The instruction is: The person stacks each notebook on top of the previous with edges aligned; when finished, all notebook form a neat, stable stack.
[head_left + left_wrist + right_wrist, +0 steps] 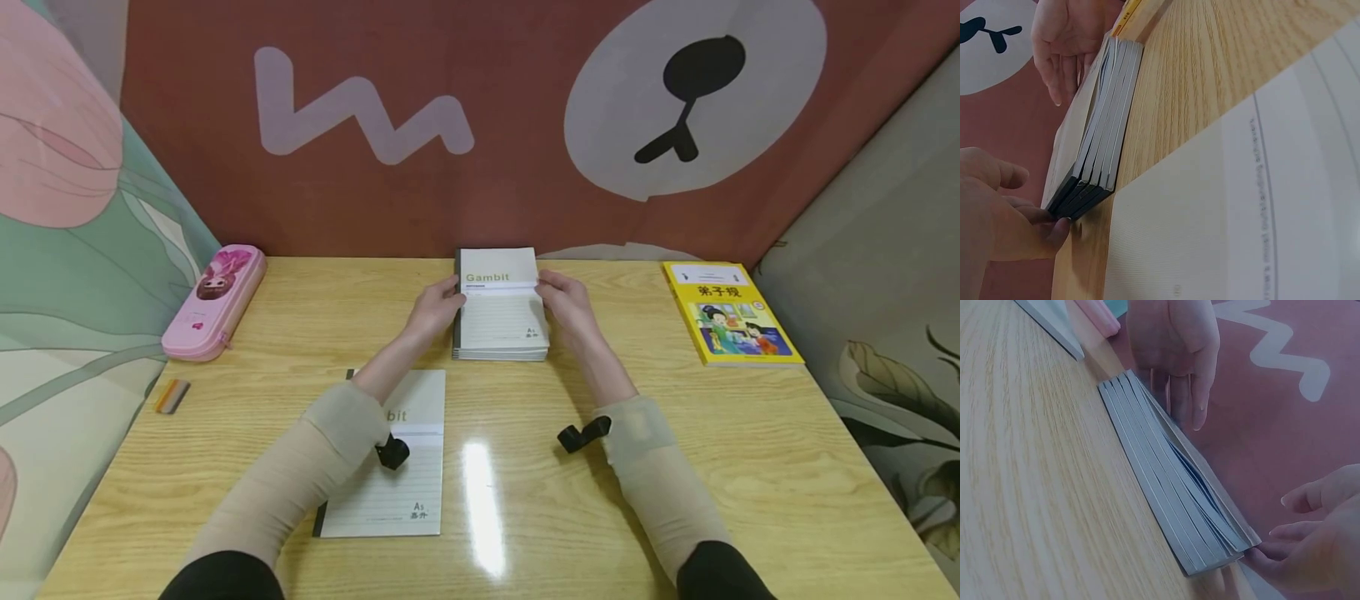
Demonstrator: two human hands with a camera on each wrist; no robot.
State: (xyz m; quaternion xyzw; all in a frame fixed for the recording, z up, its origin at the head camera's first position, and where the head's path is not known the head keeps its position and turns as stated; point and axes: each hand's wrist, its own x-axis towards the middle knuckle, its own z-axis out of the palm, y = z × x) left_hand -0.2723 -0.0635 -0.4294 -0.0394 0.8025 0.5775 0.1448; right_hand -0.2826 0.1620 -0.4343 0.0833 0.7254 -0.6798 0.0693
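Observation:
A stack of several grey "Gambit" notebooks point(500, 310) lies at the middle back of the wooden table point(645, 467). My left hand point(444, 298) touches its left spine edge with its fingertips point(1060, 230). My right hand point(553, 293) rests against the right edge, fingers fairly straight. In the right wrist view the top cover of the stack point(1172, 487) stands slightly raised along the right side, by my right hand's fingertips point(1266, 553). One more Gambit notebook point(397, 483) lies flat nearer me, partly under my left forearm.
A yellow picture book point(731, 312) lies at the back right. A pink pencil case point(213, 300) and a small eraser point(172, 396) sit at the left edge. Patterned cloth walls close in the table's back and sides.

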